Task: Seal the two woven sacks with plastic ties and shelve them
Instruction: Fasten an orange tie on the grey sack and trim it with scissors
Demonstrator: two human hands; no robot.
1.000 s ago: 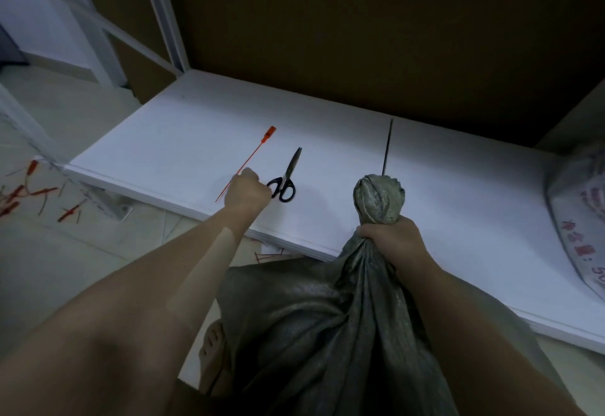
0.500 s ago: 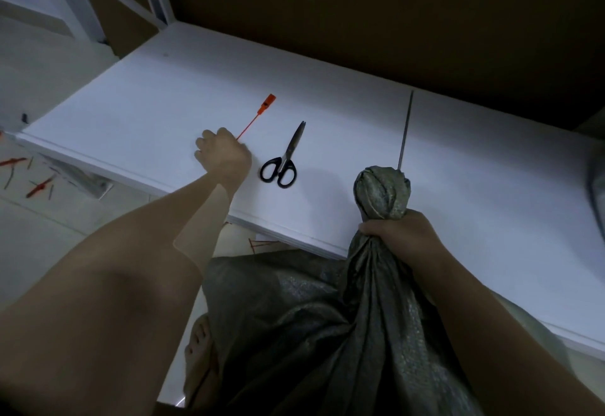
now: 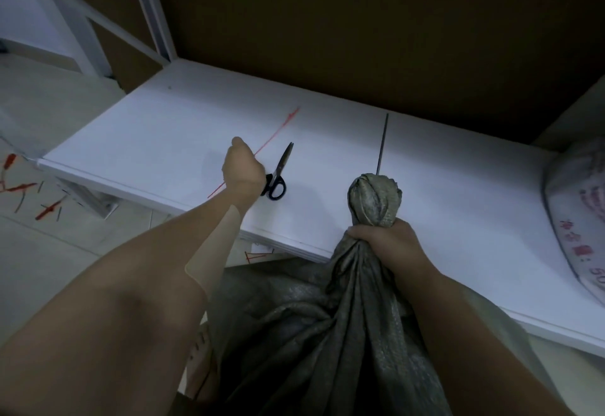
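Observation:
A grey-green woven sack [image 3: 330, 333] stands on the floor in front of the white shelf [image 3: 157, 140]. Its mouth is bunched into a twisted neck [image 3: 375, 199] that sticks up above my right hand [image 3: 386, 242], which grips it just below the top. My left hand [image 3: 244, 170] is closed around a thin red plastic tie [image 3: 278, 130] over the shelf; the tie runs diagonally through my fist, its blurred head up and to the right. A second, white printed sack [image 3: 576, 216] lies on the shelf at the far right.
Black-handled scissors [image 3: 278, 173] lie on the shelf right beside my left hand. A dark seam [image 3: 382, 143] splits the shelf boards. A white frame post [image 3: 147, 9] rises at the back left. Several red tie offcuts [image 3: 19, 186] litter the tiled floor. A bare foot [image 3: 199, 350] shows beside the sack.
My left hand has closed on the red tie and lifted it off the shelf, moving right toward the scissors. The right hand keeps its grip on the sack's neck.

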